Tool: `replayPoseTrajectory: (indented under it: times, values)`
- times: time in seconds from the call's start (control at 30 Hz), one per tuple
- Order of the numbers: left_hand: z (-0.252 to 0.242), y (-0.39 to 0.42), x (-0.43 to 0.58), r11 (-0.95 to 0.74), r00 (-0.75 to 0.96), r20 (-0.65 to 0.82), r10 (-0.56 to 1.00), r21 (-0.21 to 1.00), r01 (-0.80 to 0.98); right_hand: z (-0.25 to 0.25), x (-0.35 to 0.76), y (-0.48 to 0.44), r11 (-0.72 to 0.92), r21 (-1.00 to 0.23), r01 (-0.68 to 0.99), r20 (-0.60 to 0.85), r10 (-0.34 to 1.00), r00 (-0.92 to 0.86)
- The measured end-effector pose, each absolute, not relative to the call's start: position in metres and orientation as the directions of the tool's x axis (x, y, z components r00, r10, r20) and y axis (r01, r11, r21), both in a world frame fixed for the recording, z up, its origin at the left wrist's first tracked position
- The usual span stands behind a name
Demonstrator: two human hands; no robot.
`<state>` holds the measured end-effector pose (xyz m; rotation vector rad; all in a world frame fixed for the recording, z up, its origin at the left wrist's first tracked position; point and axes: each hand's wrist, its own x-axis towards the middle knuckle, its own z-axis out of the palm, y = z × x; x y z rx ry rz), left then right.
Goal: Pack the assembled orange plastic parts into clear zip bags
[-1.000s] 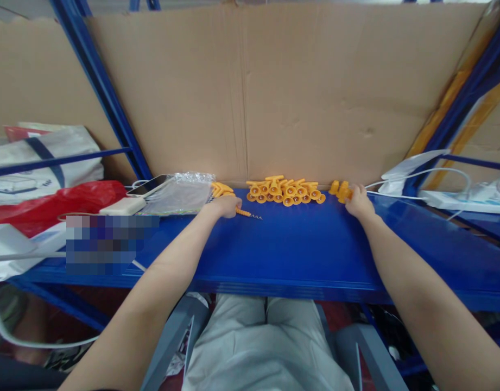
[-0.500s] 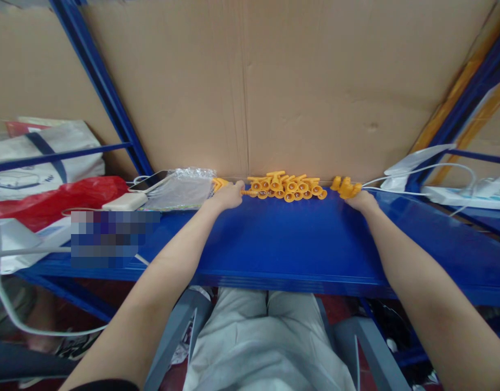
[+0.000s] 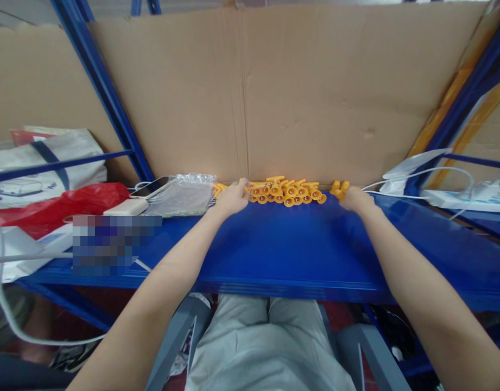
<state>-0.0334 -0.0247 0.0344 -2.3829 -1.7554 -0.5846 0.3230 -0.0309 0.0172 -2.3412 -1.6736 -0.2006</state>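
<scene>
A stack of yellow plastic pieces (image 3: pixel 290 192), each a thin stem with a flared cup end, lies against the cardboard with the cups facing me. My left hand (image 3: pixel 232 200) is at the stack's left end, its fingers closed on a yellow cup-ended piece that they mostly cover. More yellow pieces (image 3: pixel 219 189) lie just left of that hand. Right of the stack, my right hand (image 3: pixel 358 201) is closed around part of a small group of yellow pieces with prongs (image 3: pixel 339 189). Its fingertips are largely hidden.
Cardboard (image 3: pixel 315 92) stands upright behind the blue shelf (image 3: pixel 290 244). To the left are a clear plastic bag (image 3: pixel 180 195), a phone (image 3: pixel 150 186), a white box (image 3: pixel 125 206) and a red bag (image 3: pixel 87 202). A white power strip (image 3: pixel 469 200) and cables are at the right.
My left hand has brought a yellow piece to the stack's left end. My right hand has shifted slightly left over the pronged pieces. The view has tilted up a little.
</scene>
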Motion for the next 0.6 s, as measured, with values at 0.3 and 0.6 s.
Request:
replayPoseTrajectory:
  times: [0.3, 0.6]
  values:
    - [0.028, -0.032, -0.019, -0.376, 0.296, 0.417, 0.859, 0.122, 0.918, 0.034, 0.256, -0.055, -0.037, -0.081, 0.996, 0.36, 0.931, 0.063]
    - [0.02, -0.033, -0.013, -0.445, 0.337, 0.492, 0.802, 0.118, 0.888, 0.002, 0.236, -0.038, 0.466, 0.014, 0.885, 0.592, 0.709, -0.383]
